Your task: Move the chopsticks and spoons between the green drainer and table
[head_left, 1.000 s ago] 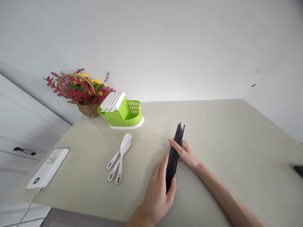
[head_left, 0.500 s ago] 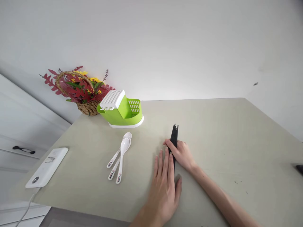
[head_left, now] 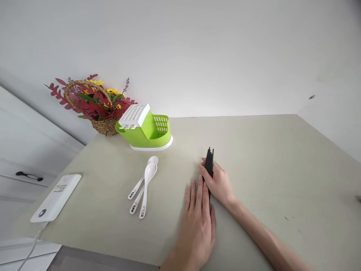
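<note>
A bundle of black chopsticks [head_left: 209, 160] points away from me over the table, thin ends at the far side. My right hand [head_left: 221, 184] is closed around it from the right, thumb across the near side and fingertips showing beyond. Flat and with its fingers stretched out, my left hand [head_left: 196, 222] lies along the left side of the bundle and covers part of its lower length. To the left, several white spoons [head_left: 147, 177] overlap in a fan. Behind them stands a green utensil holder [head_left: 149, 135] with a white slotted top and white base.
A wicker basket [head_left: 105, 126] with red leaves and yellow flowers stands behind the holder by the wall. Near the table's left edge lies a white power strip-like device [head_left: 58, 197] with a cable. A dark object [head_left: 358, 198] shows at the far right.
My right hand's fingers have shifted a little around the chopsticks, with the fingertips now further behind them. The left hand stays beside the bundle. The view has moved slightly.
</note>
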The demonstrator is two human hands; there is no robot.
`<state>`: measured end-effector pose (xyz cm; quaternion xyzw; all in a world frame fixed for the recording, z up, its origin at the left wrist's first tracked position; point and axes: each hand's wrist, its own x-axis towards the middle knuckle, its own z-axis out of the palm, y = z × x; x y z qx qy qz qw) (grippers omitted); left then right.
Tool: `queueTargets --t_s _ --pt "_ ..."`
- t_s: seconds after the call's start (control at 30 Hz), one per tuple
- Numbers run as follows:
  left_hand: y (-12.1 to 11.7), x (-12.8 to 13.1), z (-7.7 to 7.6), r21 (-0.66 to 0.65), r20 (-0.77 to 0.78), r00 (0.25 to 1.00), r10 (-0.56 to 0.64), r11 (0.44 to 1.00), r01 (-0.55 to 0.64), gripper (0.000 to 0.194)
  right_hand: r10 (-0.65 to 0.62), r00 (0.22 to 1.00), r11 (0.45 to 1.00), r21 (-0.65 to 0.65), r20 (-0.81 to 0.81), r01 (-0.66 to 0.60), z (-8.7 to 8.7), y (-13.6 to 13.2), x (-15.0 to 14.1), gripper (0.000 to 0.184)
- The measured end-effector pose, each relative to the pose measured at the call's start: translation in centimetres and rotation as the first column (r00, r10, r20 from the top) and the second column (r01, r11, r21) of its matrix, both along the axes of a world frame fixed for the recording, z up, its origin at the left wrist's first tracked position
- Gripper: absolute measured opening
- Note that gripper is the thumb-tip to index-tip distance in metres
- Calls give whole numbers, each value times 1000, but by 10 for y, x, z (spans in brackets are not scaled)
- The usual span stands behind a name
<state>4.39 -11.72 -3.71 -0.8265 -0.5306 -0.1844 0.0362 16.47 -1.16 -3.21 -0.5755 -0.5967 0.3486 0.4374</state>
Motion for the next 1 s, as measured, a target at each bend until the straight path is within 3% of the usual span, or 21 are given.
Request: queueTargets --t_s 0.13,0.3,0.53,0.7,0.87,1.0 --pt "-1 -1 -1 -2 1 1000 -2 1000 2 71 13 982 998 53 188 -24 -10 1 -1 44" --pt "-1 -2 -1 -28 -22 1000 -2 1000 2 71 8 913 997 68 407 -39 -25 4 -5 67" --pt "-1 -1 0 -57 32 999 11 998 -9 75 -33 826 989 138 562 -54 -34 1 -10 67" --pt "-2 -4 -2 -55 146 989 9 998 -1 90 -14 866 982 171 501 -83 -34 -1 -9 74" --pt "-4 -5 -2 -109 270 962 49 994 -20 89 -29 961 993 120 274 -5 -26 0 -6 75" --pt "-5 -7 2 -132 339 936 90 990 -47 87 -41 986 995 91 163 27 -21 -1 -3 77"
